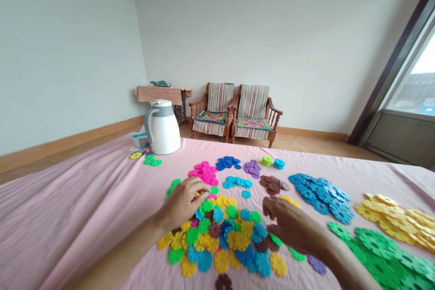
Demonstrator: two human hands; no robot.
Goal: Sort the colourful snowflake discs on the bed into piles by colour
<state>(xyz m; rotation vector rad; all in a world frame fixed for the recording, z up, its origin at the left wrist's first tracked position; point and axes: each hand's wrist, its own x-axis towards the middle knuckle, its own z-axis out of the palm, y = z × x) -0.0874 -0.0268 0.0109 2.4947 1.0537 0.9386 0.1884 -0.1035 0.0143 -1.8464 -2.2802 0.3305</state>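
My left hand [186, 201] is at the left edge of a mixed pile of plastic snowflake discs [220, 235] in yellow, green, blue, brown and pink. Its thumb and fingers are bent together; whatever may be between them is hidden. On the pile's right side, my right hand [292, 222] hovers with its fingers curled inward, and I cannot make out anything in its grasp. Yellow discs [291, 200] show just behind that hand. Sorted discs lie beyond: pink [204, 173], dark blue [227, 163], light blue [238, 182], purple [252, 168] and brown [271, 184].
Larger discs spread at right: blue [321, 192], yellow [390, 217] and green [384, 253]. A white and grey jug [165, 129] stands at the back left beside a box [140, 140]. Pink cloth [102, 208] covers the surface. Two wooden chairs [253, 122] are by the wall.
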